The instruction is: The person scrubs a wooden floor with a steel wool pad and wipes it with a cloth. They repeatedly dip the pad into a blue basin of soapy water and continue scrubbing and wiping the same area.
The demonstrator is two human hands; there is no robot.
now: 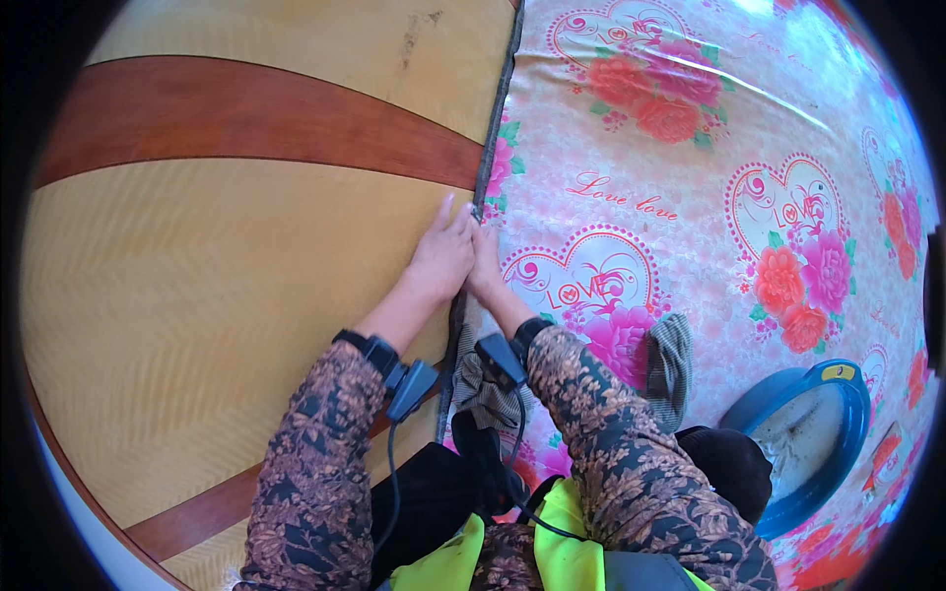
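My left hand [443,257] lies against the wood panel close to its edge, its fingers pointing away from me. My right hand [484,260] touches it from the right, with its fingers partly hidden. Both are at the dark strip [500,100] between the panel and the floral plastic sheet [709,266]. A small dark thing [476,213] shows by the fingertips; what it is and whether either hand grips it cannot be made out. A grey striped cloth [484,388] lies below my wrists, beside the strip.
The yellow wood panel [222,251] with reddish-brown bands [259,111] fills the left side, with dark smudges [410,37] near its top. Another striped cloth [669,366] lies right of my right forearm. A blue basin [850,443] of cloudy water stands at lower right. Cables hang from both wrist devices.
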